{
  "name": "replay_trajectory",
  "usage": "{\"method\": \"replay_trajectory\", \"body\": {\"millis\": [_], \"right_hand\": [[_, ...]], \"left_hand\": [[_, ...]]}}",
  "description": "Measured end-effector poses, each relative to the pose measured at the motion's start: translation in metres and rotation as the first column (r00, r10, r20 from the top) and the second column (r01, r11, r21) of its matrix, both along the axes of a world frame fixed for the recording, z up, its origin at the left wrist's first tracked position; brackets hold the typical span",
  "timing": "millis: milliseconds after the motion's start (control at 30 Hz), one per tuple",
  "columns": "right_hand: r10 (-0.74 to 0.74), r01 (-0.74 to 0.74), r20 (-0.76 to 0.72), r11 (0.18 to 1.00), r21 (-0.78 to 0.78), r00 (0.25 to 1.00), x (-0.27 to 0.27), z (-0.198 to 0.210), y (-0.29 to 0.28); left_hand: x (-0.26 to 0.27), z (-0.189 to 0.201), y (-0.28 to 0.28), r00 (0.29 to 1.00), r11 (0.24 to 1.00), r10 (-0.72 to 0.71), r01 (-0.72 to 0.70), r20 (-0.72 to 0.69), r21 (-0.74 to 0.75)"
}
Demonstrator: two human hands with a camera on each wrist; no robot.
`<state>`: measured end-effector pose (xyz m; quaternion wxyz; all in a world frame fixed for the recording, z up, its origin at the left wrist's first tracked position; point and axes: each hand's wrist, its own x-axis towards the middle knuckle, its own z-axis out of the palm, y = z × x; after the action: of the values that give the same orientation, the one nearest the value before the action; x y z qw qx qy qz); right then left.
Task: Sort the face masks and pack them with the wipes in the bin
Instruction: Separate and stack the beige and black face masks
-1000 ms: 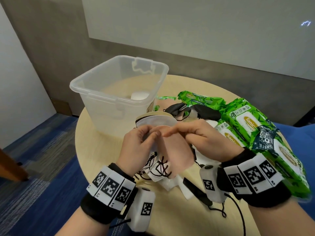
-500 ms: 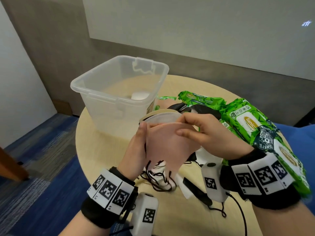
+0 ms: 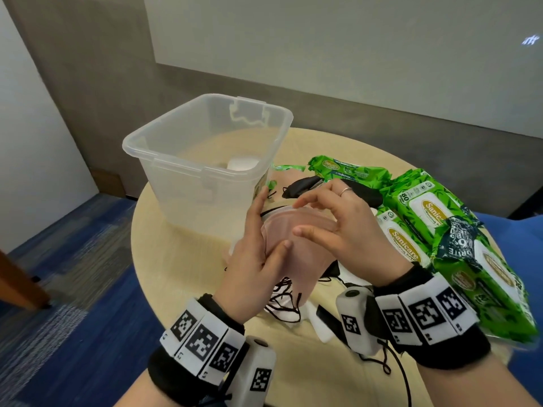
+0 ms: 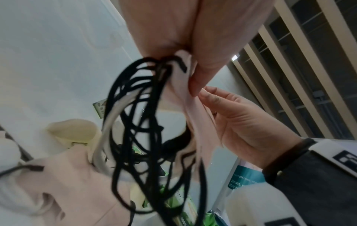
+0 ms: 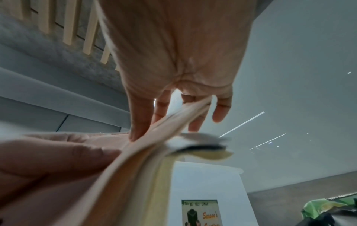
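Bin (image 3: pixel 188 160) at far left of table (image 3: pixel 182 259), one mask (image 3: pixel 242 163) lying inside on its floor. Wipes packs (image 3: pixel 426 218) stacked along right side — one more pack (image 3: pixel 349 171) behind them, toward far edge. Loose masks (image 3: pixel 305 183) between bin and wipes. Stack of masks (image 3: pixel 296 248) held above table centre, just right of bin, left hand (image 3: pixel 249 259) on its left, right hand (image 3: pixel 346 230) on its right. Ear loops (image 3: pixel 286 301) hanging beneath stack — more masks (image 3: pixel 318 321) on table under them.

right hand (image 3: pixel 349 230) released pink mask (image 3: pixel 296 245), fingers spread
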<state>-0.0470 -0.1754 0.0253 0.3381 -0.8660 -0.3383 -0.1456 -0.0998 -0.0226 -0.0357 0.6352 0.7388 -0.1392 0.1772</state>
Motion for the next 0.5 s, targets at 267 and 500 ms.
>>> {"method": "replay_trajectory", "body": {"millis": [267, 500], "right_hand": [[-0.06, 0.074, 0.113, 0.989, -0.129, 0.992, -0.004, -0.003, 0.004], [0.1, -0.105, -0.05, 0.989, -0.106, 0.994, -0.01, -0.001, 0.01]], "left_hand": [[-0.003, 0.002, -0.003, 0.998, 0.997, 0.046, -0.049, -0.053, -0.061], [-0.001, 0.004, -0.004, 0.995, 0.992, 0.001, -0.013, -0.101, -0.123]]}}
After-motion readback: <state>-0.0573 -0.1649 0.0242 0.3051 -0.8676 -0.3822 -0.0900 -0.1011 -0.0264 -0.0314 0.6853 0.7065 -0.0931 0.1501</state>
